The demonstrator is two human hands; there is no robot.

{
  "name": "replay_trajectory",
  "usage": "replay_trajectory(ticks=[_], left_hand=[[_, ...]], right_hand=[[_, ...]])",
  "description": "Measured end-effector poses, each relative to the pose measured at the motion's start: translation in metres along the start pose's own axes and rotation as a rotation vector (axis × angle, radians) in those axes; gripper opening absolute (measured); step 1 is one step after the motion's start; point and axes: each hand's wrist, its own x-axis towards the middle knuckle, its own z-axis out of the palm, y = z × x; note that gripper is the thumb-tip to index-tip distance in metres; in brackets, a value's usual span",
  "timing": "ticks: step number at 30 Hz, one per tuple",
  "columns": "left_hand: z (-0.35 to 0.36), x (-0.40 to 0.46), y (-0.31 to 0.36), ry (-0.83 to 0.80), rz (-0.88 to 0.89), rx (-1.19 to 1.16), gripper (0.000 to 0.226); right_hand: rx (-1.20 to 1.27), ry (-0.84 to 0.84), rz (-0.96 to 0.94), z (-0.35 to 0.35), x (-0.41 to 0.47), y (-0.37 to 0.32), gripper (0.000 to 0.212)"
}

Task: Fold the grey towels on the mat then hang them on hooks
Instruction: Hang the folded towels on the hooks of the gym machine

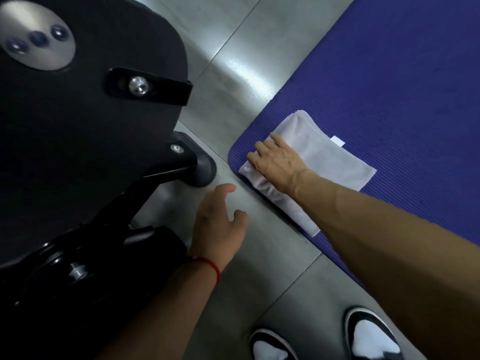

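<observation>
Grey folded towel (319, 162) lying flat on my ribbed purple mat's (389, 87) seven-o'clock corner, my right hand (278, 165) pressing it, fingers straight, my left hand (220, 222) spread, holding nothing, above smooth grey floor tiles (233, 61), black machine (91, 113) at nine o'clock.

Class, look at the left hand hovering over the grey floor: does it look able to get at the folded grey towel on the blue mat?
Probably yes: the left hand is open beside the folded grey towel, with nothing between them.
</observation>
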Motion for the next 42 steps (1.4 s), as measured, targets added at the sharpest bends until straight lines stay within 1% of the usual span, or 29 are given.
replay_trajectory(ticks=[2, 4, 8, 9, 11, 12, 13, 16, 17, 19, 22, 24, 25, 27, 29, 32, 34, 36, 39, 42], left_hand=[[0.002, -0.018, 0.002, -0.017, -0.036, -0.015, 0.049], [0.001, -0.041, 0.012, -0.031, -0.058, -0.034, 0.048], [-0.013, -0.105, 0.052, -0.093, -0.101, -0.043, 0.047], [-0.018, -0.122, 0.064, -0.111, -0.092, -0.058, 0.048], [-0.034, -0.158, 0.089, -0.124, -0.032, -0.100, 0.049], [-0.044, -0.175, 0.100, -0.123, 0.009, -0.109, 0.051], [-0.055, -0.191, 0.109, -0.128, 0.036, -0.111, 0.054], [-0.089, -0.240, 0.128, -0.206, 0.083, -0.120, 0.057], [-0.099, -0.255, 0.130, -0.217, 0.104, -0.120, 0.052], [-0.118, -0.283, 0.128, -0.186, 0.145, -0.104, 0.037], [-0.144, -0.329, 0.114, -0.159, 0.109, -0.136, 0.022], [-0.156, -0.362, 0.095, -0.152, 0.038, -0.230, 0.020], [-0.160, -0.381, 0.084, -0.142, 0.001, -0.295, 0.021], [-0.172, -0.421, 0.063, -0.090, -0.038, -0.441, 0.026], [-0.189, -0.464, 0.044, -0.025, -0.048, -0.560, 0.036], [-0.222, -0.532, 0.019, 0.054, -0.008, -0.667, 0.053], [-0.245, -0.576, -0.002, 0.087, 0.028, -0.697, 0.053], [-0.265, -0.612, -0.027, 0.109, 0.059, -0.694, 0.048], [-0.289, -0.654, -0.061, 0.114, 0.031, -0.731, 0.042], [-0.310, -0.676, -0.085, 0.100, 0.026, -0.804, 0.039]], right_hand=[[0.064, 0.055, 0.011, -0.010, -0.020, 0.004, 0.020], [0.133, 0.043, 0.022, -0.027, -0.049, 0.006, 0.016], [0.143, 0.089, -0.106, -0.080, -0.117, 0.007, 0.021], [0.162, 0.060, -0.143, -0.096, -0.134, 0.006, 0.018], [0.244, -0.044, -0.218, -0.127, -0.170, 0.003, 0.004], [0.284, -0.074, -0.240, -0.144, -0.189, 0.000, 0.016], [0.339, -0.082, -0.252, -0.163, -0.208, -0.004, 0.023], [0.580, -0.077, -0.224, -0.221, -0.265, -0.028, 0.024], [0.647, -0.061, -0.224, -0.236, -0.282, -0.038, 0.025], [0.781, -0.066, -0.200, -0.259, -0.311, -0.063, 0.027], [0.925, -0.060, -0.132, -0.272, -0.348, -0.107, 0.029], [0.982, -0.016, -0.123, -0.276, -0.370, -0.141, 0.029], [0.979, 0.031, -0.142, -0.279, -0.380, -0.160, 0.029], [0.918, 0.157, -0.191, -0.285, -0.398, -0.200, 0.028], [0.865, 0.265, -0.225, -0.299, -0.416, -0.243, 0.029], [0.867, 0.364, -0.279, -0.329, -0.440, -0.308, 0.022], [0.901, 0.347, -0.344, -0.349, -0.453, -0.349, 0.016], [0.954, 0.276, -0.377, -0.368, -0.461, -0.383, 0.015], [0.962, 0.146, -0.450, -0.388, -0.467, -0.425, 0.006], [0.968, 0.083, -0.558, -0.403, -0.465, -0.456, 0.005]])
